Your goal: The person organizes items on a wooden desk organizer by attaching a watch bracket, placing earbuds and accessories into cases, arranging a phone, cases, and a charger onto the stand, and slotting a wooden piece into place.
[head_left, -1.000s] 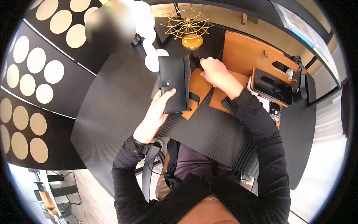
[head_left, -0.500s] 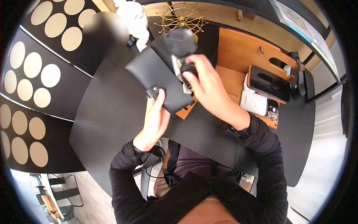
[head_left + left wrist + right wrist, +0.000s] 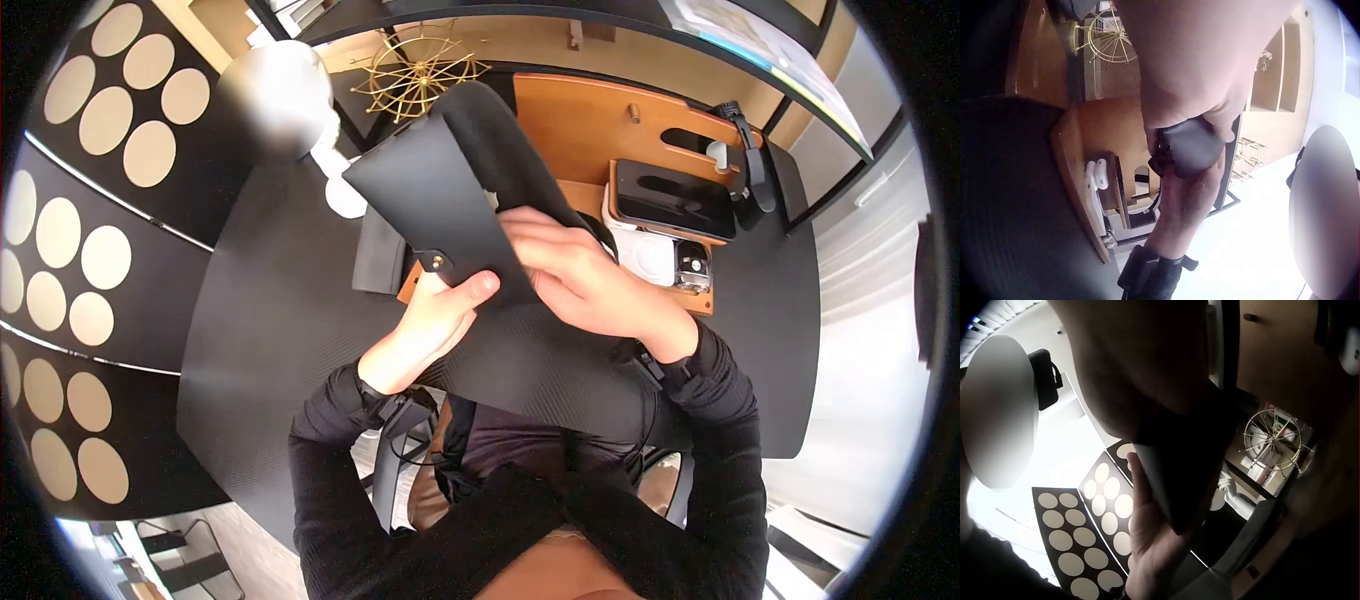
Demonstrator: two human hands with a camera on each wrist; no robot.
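Observation:
In the head view a black leather case (image 3: 430, 190) with a metal snap is held up over the desk, tilted, its rounded black flap (image 3: 530, 150) spread away from the front panel. My left hand (image 3: 430, 325) grips the lower left edge, thumb on the panel and fingers behind. My right hand (image 3: 585, 270) is at the case's right side, its fingertips hidden between panel and flap; I cannot tell what they hold. In the left wrist view the end of the case (image 3: 1194, 147) shows between the two hands. The right wrist view is dark, with the case (image 3: 1179, 469) beside the left palm.
A wooden stand (image 3: 565, 110) at the back holds a phone (image 3: 675, 200), a white box (image 3: 645, 255), a watch (image 3: 693, 265) and headphones (image 3: 752, 175). Behind the case stands a gold wheel ornament (image 3: 425, 75). A grey folded piece (image 3: 378, 250) lies on the desk (image 3: 270, 320).
The right hand reached to the desk, came up with a blurred dark-lensed item like glasses, and now its fingers are inside the case. The case's flap has opened out. The item is now hidden.

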